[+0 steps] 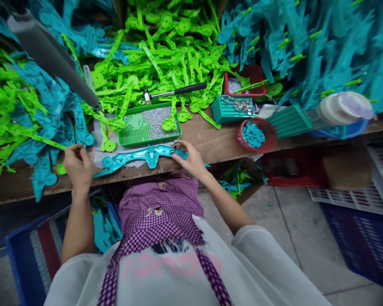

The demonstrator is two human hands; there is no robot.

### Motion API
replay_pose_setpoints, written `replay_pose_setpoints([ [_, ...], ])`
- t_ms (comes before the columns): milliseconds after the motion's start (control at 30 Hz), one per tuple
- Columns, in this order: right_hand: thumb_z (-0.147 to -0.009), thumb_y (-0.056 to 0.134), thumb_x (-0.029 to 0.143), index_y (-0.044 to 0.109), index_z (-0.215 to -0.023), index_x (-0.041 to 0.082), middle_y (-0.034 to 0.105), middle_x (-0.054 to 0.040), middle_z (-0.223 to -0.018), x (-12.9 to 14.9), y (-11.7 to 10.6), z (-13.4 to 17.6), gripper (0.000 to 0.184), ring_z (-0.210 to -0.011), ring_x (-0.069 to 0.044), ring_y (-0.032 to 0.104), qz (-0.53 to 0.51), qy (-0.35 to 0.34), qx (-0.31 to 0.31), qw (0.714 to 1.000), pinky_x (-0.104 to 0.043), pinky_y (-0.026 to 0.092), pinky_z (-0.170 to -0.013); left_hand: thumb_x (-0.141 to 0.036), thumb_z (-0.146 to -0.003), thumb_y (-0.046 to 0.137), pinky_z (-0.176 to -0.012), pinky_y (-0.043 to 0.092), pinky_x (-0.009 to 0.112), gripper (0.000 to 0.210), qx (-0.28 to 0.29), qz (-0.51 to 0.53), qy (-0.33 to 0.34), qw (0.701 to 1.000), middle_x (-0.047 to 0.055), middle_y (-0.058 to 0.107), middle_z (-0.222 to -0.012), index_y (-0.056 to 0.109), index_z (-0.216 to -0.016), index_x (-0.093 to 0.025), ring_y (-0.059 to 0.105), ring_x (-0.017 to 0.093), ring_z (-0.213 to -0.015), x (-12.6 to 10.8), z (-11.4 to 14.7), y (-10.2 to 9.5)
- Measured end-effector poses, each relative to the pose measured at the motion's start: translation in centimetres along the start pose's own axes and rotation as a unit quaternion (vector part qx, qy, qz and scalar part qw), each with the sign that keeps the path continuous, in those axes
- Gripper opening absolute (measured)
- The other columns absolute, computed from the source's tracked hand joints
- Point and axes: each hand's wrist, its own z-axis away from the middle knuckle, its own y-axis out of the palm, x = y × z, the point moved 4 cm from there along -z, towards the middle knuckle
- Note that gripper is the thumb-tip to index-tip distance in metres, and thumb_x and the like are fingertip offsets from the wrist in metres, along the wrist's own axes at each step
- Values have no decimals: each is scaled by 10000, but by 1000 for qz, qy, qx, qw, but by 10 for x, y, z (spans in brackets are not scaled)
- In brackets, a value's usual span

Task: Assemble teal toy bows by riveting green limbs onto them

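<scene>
A long turquoise plastic part [152, 155] lies across the near edge of the workbench, with a raised bracket at its middle. My right hand [191, 160] grips its right end, thumb and fingers closed around it beside a small shiny metal piece. Left of the part, my left hand [78, 165] is raised over the bench edge with thumb and fingertips pinched together. What that pinch holds is too small to make out. The tip of a lime-green plastic arm [47, 141] reaches close to those fingers. Behind the turquoise part stands a green tray [150, 141] of small metal pins.
A hammer [178, 90] rests on heaped lime-green parts [166, 59]. Turquoise parts [306, 46] pile up at both sides. At right stand a teal basket [221, 112] of metal bits and a red bowl [271, 142] of turquoise pieces. A grey tool [54, 59] slants down at left.
</scene>
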Motion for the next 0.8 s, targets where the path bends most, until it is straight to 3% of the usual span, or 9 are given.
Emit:
replay_pose_setpoints([
  [100,-862,595,511,415,-1405,195,522,-188,-1361,4,6,0,654,-1266,-337,504,137,-78,51,986,-531,450,-1038,-101,-796,555,-714,436,263,123,-9,-1,-52,999,-2,550,-793,538,-901,-165,540,142,-696,27,3,-3],
  [233,-916,522,426,467,-1366,175,582,-186,-1266,-1,6,-2,518,-1148,-341,556,244,-110,76,960,-526,480,-943,-78,-806,538,-690,437,258,145,-55,41,-101,993,-20,524,-813,484,-899,-175,533,115,-653,52,13,-7],
  [400,-907,528,413,486,-1341,159,592,-191,-1241,-7,1,-5,505,-1124,-347,545,252,-113,80,958,-517,470,-917,-71,-832,472,-555,428,218,177,-75,218,-223,947,-54,505,-766,366,-904,-195,523,79,-562,71,13,1],
  [500,-898,549,425,498,-1325,152,579,-196,-1267,-6,-3,-4,509,-1155,-342,537,242,-111,86,960,-501,460,-929,-65,-834,501,-568,435,206,199,-71,242,-254,934,-71,505,-735,352,-876,-190,510,56,-540,75,12,9],
  [600,-917,531,404,609,-1131,176,622,-168,-1204,3,-12,-2,323,-1134,-308,564,216,-118,71,967,-461,444,-929,-54,-855,503,-560,433,201,182,-74,255,-270,926,-72,510,-718,370,-869,-179,513,53,-532,78,16,17],
  [700,-932,500,388,641,-882,192,681,-93,-920,18,-23,-11,246,-897,-234,625,153,-54,29,986,-369,455,-812,-7,-868,459,-528,408,187,169,-105,261,-276,919,-77,502,-683,397,-882,-163,498,50,-506,78,21,21],
  [800,-901,529,397,633,-855,186,615,-15,-690,33,-25,-35,240,-643,-158,564,64,47,3,997,-288,410,-646,19,-876,443,-517,381,175,179,-142,271,-276,911,-80,490,-678,408,-881,-156,478,41,-499,76,23,23],
])
